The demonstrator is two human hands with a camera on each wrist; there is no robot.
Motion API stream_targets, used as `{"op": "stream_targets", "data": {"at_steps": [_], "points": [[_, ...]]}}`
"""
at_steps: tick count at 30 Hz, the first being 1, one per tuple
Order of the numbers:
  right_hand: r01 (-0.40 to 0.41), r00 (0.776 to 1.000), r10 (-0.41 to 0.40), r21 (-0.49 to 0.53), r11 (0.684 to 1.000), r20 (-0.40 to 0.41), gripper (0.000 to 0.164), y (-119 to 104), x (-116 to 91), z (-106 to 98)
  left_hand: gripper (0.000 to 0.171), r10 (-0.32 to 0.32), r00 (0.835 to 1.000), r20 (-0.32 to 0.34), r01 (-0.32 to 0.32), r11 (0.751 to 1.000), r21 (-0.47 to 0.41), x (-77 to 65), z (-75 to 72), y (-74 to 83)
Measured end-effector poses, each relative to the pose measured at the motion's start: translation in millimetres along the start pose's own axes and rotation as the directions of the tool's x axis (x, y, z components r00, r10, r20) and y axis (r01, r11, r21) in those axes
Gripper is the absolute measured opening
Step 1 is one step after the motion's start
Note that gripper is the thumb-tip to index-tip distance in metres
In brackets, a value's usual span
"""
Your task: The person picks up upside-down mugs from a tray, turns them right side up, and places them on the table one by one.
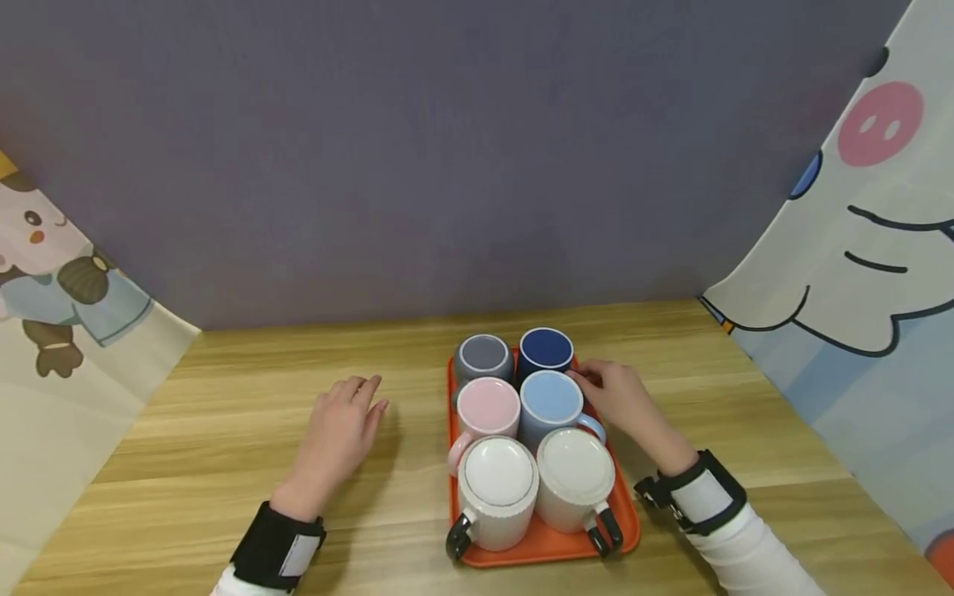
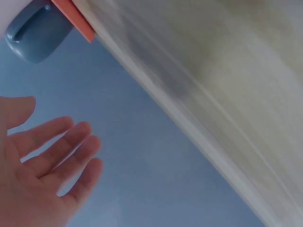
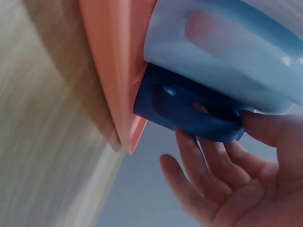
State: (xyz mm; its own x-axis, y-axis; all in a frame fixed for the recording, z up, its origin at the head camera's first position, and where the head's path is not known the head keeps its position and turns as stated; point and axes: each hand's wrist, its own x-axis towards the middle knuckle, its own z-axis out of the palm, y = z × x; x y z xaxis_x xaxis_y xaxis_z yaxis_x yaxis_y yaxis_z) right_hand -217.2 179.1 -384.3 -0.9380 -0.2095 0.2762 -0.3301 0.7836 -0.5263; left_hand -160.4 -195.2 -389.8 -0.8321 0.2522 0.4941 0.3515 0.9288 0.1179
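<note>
An orange tray [image 1: 547,548] carries several mugs standing upside down with their bases up. At its far right corner is the dark blue mug [image 1: 546,348]; my right hand [image 1: 622,401] pinches its handle [image 3: 199,116] between thumb and fingers, as the right wrist view shows. Just nearer stands a light blue mug [image 1: 551,399], with a pink mug [image 1: 488,406] to its left and a grey mug [image 1: 484,358] behind the pink one. My left hand [image 1: 335,434], fingers loosely extended, holds nothing over the table left of the tray.
Two white mugs, a left one [image 1: 498,488] and a right one [image 1: 575,476], both with black handles, fill the tray's near end. A wooden table [image 1: 224,430] lies beneath, a grey wall [image 1: 447,165] behind it. Printed cartoon cloths [image 1: 879,273] hang at both sides.
</note>
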Motion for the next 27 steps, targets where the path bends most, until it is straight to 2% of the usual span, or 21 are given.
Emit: {"op": "stream_targets", "data": {"at_steps": [13, 20, 27], "points": [[0.009, 0.997, -0.012, 0.031, 0.999, 0.082, 0.020, 3.9, 8.5, -5.0, 0.038, -0.054, 0.998, 0.013, 0.054, 0.998, 0.017, -7.6, -6.6, -21.8], [0.008, 0.988, -0.016, 0.056, 0.998, 0.154, 0.022, 6.4, 12.0, -14.0, 0.036, -0.037, 0.999, -0.015, 0.037, 0.999, 0.031, -9.7, -8.7, -26.8], [-0.054, 0.970, 0.026, 0.109, 0.993, 0.243, 0.024, 6.5, 14.3, -20.5, 0.035, -0.027, 0.999, -0.025, 0.028, 0.999, 0.041, -12.9, -8.0, -28.6]]}}
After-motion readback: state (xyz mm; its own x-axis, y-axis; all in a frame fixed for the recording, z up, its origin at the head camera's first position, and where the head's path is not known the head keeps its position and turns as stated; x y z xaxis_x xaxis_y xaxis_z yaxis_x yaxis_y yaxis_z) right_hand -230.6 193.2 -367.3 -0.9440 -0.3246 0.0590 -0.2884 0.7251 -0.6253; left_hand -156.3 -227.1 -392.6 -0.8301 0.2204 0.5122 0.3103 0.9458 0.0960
